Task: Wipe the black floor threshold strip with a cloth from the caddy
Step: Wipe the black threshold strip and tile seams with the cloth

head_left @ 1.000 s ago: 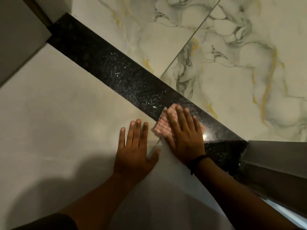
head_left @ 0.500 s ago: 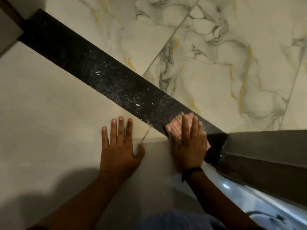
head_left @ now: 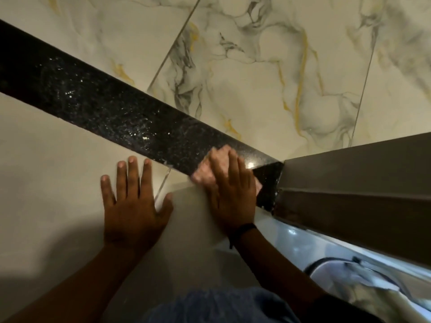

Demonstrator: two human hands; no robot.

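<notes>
The black speckled threshold strip (head_left: 98,101) runs diagonally from the upper left down to the right, between plain beige floor and veined marble tiles. My right hand (head_left: 231,192) lies flat on a pink checked cloth (head_left: 205,171), pressing it onto the strip's right end beside a door frame. The cloth shows only around my fingers, blurred. Flat on the beige floor to the left rests my left hand (head_left: 133,206), fingers spread, holding nothing. White specks dot the strip's middle.
A dark brown door frame (head_left: 354,183) blocks the strip's right end. Marble tiles (head_left: 268,78) lie beyond the strip. At the lower right is a pale glossy surface with a white object (head_left: 349,276). Blue fabric (head_left: 221,306) shows at the bottom.
My right hand and the cloth have slid down the strip toward the door frame. The view has shifted right. My left hand stays flat on the beige floor.
</notes>
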